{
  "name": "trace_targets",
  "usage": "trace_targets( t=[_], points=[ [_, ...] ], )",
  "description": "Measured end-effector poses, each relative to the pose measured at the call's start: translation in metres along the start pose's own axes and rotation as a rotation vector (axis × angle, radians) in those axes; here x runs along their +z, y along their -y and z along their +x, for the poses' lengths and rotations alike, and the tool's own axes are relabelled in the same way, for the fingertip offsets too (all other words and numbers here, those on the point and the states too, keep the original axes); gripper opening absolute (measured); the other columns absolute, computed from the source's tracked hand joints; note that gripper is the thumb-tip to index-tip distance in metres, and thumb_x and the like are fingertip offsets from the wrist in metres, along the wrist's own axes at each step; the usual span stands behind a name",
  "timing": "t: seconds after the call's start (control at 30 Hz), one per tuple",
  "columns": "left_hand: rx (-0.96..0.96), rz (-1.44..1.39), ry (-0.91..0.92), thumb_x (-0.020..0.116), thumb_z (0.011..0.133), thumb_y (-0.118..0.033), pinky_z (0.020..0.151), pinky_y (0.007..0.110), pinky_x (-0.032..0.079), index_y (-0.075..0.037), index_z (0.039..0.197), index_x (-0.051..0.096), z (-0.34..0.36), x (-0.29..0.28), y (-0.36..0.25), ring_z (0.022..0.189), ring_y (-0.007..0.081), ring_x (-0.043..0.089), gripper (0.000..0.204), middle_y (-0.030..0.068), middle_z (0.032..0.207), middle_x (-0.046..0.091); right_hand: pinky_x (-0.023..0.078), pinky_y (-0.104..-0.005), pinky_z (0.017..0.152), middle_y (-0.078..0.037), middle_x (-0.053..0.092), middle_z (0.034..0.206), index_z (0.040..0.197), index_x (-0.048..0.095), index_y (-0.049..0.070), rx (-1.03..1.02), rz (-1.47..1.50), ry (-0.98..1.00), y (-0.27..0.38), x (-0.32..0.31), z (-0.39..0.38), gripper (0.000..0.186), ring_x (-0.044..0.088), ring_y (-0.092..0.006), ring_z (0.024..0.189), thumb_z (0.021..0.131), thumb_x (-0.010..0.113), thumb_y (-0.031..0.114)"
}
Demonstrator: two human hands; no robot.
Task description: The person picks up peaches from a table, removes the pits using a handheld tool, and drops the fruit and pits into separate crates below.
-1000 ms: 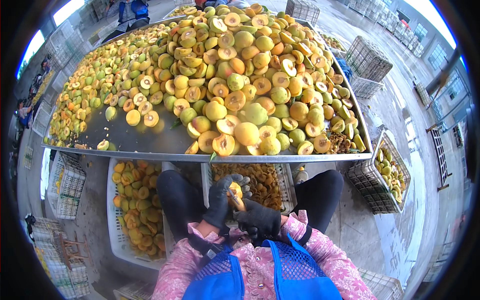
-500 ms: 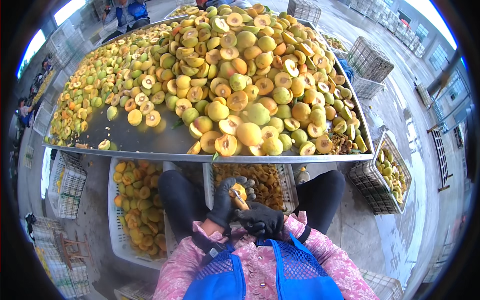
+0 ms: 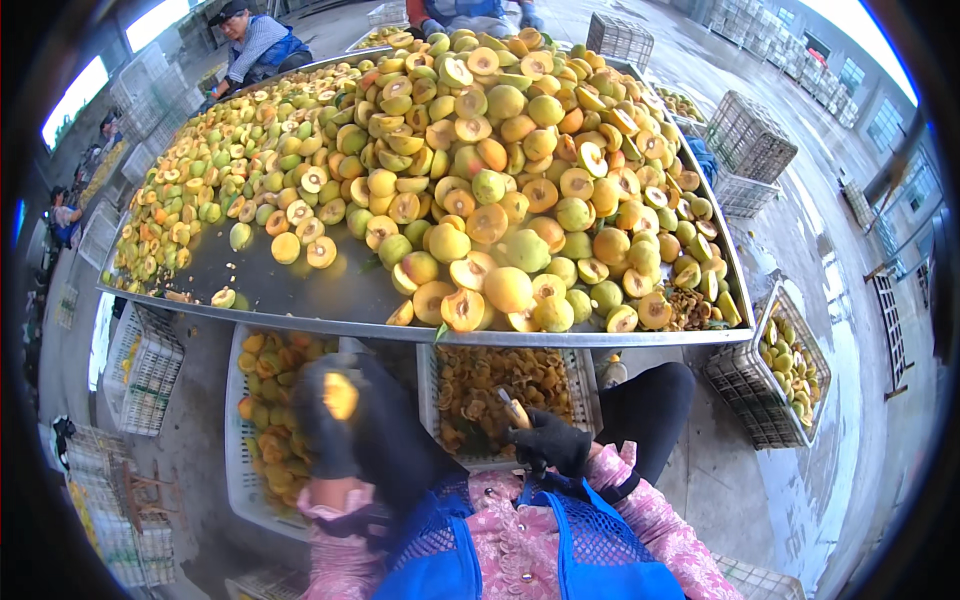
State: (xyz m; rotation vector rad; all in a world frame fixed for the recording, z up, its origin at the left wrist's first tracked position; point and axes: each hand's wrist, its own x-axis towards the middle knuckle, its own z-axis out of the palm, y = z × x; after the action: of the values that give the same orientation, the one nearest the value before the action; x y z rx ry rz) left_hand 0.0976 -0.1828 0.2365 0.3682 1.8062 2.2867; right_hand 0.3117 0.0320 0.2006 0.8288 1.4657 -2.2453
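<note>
You have one yellow fruit piece (image 3: 340, 396) at your blurred left hand (image 3: 325, 425), over the white fruit crate (image 3: 236, 445), finger opening impossible to tell; one wooden-handled tool (image 3: 516, 412), the fingers of your right hand (image 3: 553, 443) curled closed around it, near the brownish scraps (image 3: 495, 385).

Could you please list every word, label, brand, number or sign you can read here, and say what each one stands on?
No text can be read in this view.
The metal table, the blue vest and the tool in the right hand show no legible lettering.
The left hand is blurred, and the distant stacked crates are too small to tell.
</note>
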Motion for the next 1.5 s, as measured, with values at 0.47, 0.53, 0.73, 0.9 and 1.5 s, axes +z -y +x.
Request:
trace_targets(
  t=[0.47, 0.53, 0.73, 0.9, 1.5],
  points=[
    [-0.179, 1.604, 0.553, 0.058, 0.076, -0.049, 0.081, 0.041, 0.046, -0.007, 0.097, 0.06, 0.126, 0.066, 0.023, 0.092, 0.035, 0.059, 0.047, 0.0182, 0.099, 0.062, 0.046, -0.0312, 0.054, -0.011, 0.06, 0.074, 0.101, 0.048, -0.004, -0.003, -0.528, -0.113, -0.026, 0.001, 0.029, 0.038, 0.059, -0.0161, 0.063, 0.088, 0.053, 0.032],
    [-0.172, 1.598, 0.64, 0.062, 0.073, -0.049, 0.082, 0.041, 0.046, -0.007, 0.103, 0.057, 0.131, 0.066, 0.043, 0.095, 0.0344, 0.059, 0.051, 0.018, 0.101, 0.062, 0.047, -0.034, 0.056, -0.014, 0.062, 0.075, 0.103, 0.048, -0.005, -0.013, -0.472, -0.159, -0.024, 0.002, 0.027, 0.031, 0.061, -0.0194, 0.063, 0.088, 0.054, 0.021],
    [-0.078, 1.171, 0.434, 0.077, 0.063, -0.03, 0.078, 0.038, 0.047, -0.005, 0.105, 0.055, 0.13, 0.057, 0.049, 0.09, 0.0311, 0.061, 0.054, 0.0167, 0.099, 0.062, 0.048, -0.0343, 0.055, -0.013, 0.062, 0.077, 0.102, 0.049, -0.004, 0.002, -0.428, -0.18, -0.022, -0.004, 0.029, 0.028, 0.061, -0.0197, 0.062, 0.089, 0.053, 0.02],
    [-0.008, 1.042, 0.474, 0.076, 0.065, -0.021, 0.073, 0.034, 0.049, -0.003, 0.093, 0.057, 0.135, 0.042, 0.073, 0.079, 0.0279, 0.061, 0.038, 0.0128, 0.087, 0.063, 0.047, -0.0333, 0.055, -0.01, 0.06, 0.078, 0.1, 0.049, -0.002, -0.008, -0.381, -0.194, -0.026, -0.008, 0.031, 0.027, 0.059, -0.017, 0.063, 0.088, 0.055, 0.021],
    [-0.543, -0.35, 0.411, 0.047, 0.081, 0.0, 0.083, 0.03, 0.049, 0.003, 0.105, 0.053, -0.015, 0.102, 0.019, 0.092, 0.0189, 0.059, 0.025, 0.0112, 0.1, 0.058, 0.044, -0.0226, 0.048, -0.006, 0.056, 0.075, 0.113, 0.041, 0.003, -0.204, -0.046, 0.119, 0.047, 0.037, -0.032, 0.033, 0.053, -0.0095, 0.056, 0.089, 0.053, 0.023]
  ],
)
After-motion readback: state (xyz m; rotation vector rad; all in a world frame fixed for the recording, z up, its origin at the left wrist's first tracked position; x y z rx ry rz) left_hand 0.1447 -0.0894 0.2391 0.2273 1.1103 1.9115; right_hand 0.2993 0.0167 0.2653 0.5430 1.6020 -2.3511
